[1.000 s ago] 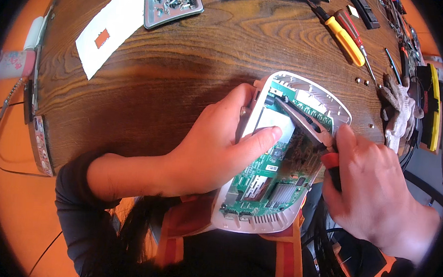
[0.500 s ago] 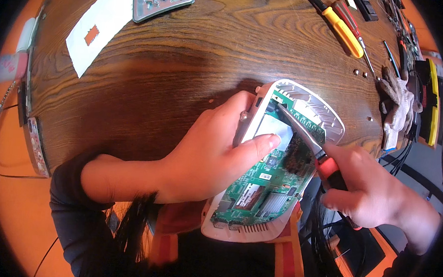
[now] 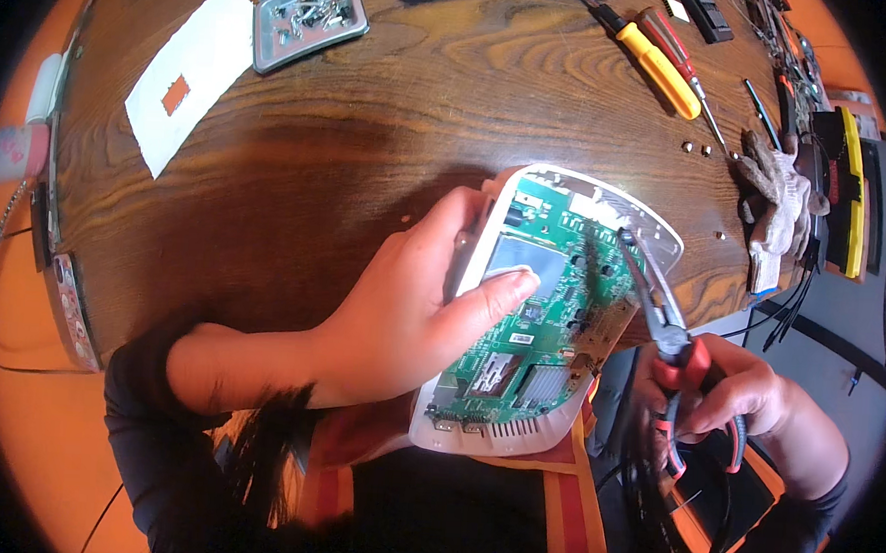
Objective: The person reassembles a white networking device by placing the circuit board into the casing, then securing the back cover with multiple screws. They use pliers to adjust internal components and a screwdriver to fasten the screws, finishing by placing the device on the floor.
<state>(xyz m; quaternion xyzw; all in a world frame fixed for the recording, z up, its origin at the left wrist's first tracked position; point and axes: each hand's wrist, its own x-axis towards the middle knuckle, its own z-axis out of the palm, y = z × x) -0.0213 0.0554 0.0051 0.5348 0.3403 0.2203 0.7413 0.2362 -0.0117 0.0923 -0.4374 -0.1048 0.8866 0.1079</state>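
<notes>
My left hand (image 3: 402, 294) grips a white plastic housing (image 3: 540, 437) by its left side, the thumb resting on a grey square plate (image 3: 519, 260). A green circuit board (image 3: 550, 332) lies inside the housing, tilted toward me. My right hand (image 3: 732, 392) is closed around the red and black handles of long-nose pliers (image 3: 672, 339). The pliers' jaws point up and left over the board's right side. A small dark part (image 3: 625, 236) shows at their tips; its exact kind is too small to tell.
A grey tray (image 3: 311, 19) of small metal parts and a white sheet (image 3: 188, 73) lie at the far left. Yellow (image 3: 659, 68) and red (image 3: 666, 38) screwdrivers lie far right, near several small metal pieces (image 3: 707, 150). A work glove (image 3: 775, 204) lies on the right edge.
My right hand has drawn the pliers back to the right from the board's upper left, and their handles have spread. A small dark part now shows at the tips. The housing shifted slightly left.
</notes>
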